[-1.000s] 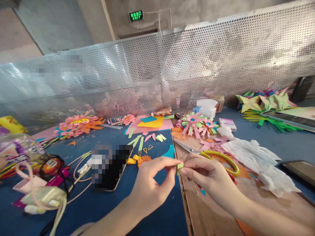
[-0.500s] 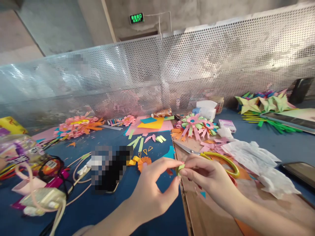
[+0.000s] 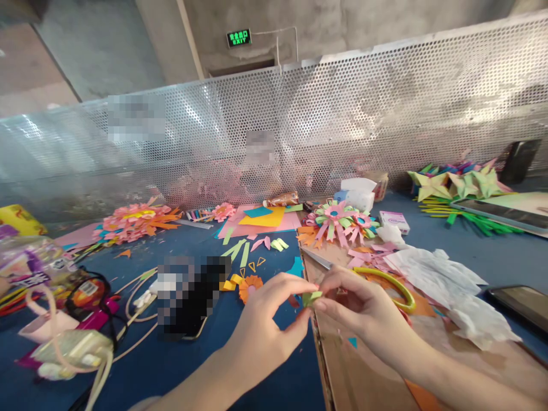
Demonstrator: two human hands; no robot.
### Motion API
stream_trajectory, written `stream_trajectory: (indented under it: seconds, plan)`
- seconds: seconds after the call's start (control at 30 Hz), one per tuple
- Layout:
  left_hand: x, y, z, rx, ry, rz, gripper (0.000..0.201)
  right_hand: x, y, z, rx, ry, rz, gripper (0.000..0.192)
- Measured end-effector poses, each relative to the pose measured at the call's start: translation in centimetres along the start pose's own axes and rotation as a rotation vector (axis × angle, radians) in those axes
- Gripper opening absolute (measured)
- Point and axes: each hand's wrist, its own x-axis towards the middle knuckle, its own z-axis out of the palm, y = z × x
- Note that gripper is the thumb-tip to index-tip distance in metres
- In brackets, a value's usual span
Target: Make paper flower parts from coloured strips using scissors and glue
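Note:
A small piece of light green paper [image 3: 311, 298], seemingly folded, is pinched between my two hands above the table. My left hand [image 3: 274, 331] grips its left side with thumb and forefinger. The fingertips of my right hand [image 3: 357, 299] close on its right end. Just left of my left hand lies an orange paper flower [image 3: 250, 289], beside yellow paper loops [image 3: 232, 282]. Behind my right hand are scissors with yellow handles [image 3: 387, 281], partly hidden by the hand. Cut green strips [image 3: 238, 251] and folded green pieces [image 3: 279, 244] rest farther back.
A cardboard sheet [image 3: 363, 365] covers the table's right part, with crumpled tissue [image 3: 445, 279] on it. Finished paper flowers [image 3: 336, 220] stand behind. A black phone [image 3: 192, 302] and cables [image 3: 141, 305] lie at left. A perforated metal screen [image 3: 274, 125] bounds the back.
The green paper piece has turned slightly between my fingertips, and more of its flat side shows. Both hands keep their hold at nearly the same spot.

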Motion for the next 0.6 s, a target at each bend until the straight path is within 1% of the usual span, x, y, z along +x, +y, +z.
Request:
stream_trajectory:
  seconds: [0.1, 0.17, 0.23, 0.3, 0.37, 0.43, 0.6]
  plan:
    - [0.0, -0.2, 0.0, 0.019, 0.022, 0.076, 0.029, 0.0, 0.1, -0.9, -0.209, -0.009, -0.174, 0.014]
    - [0.0, -0.2, 0.0, 0.042, 0.032, 0.134, 0.029, -0.2, 0.3, -1.5, -0.33, -0.005, -0.338, 0.023]
    - [-0.1, -0.3, 0.0, 0.066, 0.035, 0.183, 0.03, -0.4, 0.4, -2.0, -0.418, 0.007, -0.481, 0.028]
    - [-0.2, -0.3, 0.1, 0.091, 0.033, 0.219, 0.032, -0.6, 0.5, -2.2, -0.476, 0.014, -0.574, 0.029]
    - [-0.3, -0.2, 0.1, 0.111, 0.031, 0.246, 0.034, -0.7, 0.4, -2.1, -0.501, 0.022, -0.623, 0.028]
    - [-0.5, -0.2, 0.1, 0.121, 0.013, 0.261, 0.036, -0.7, 0.5, -2.1, -0.505, 0.014, -0.638, 0.028]
    - [-0.7, -0.1, 0.2, 0.133, -0.037, 0.251, 0.038, -0.6, 0.5, -2.2, -0.545, -0.012, -0.666, 0.028]
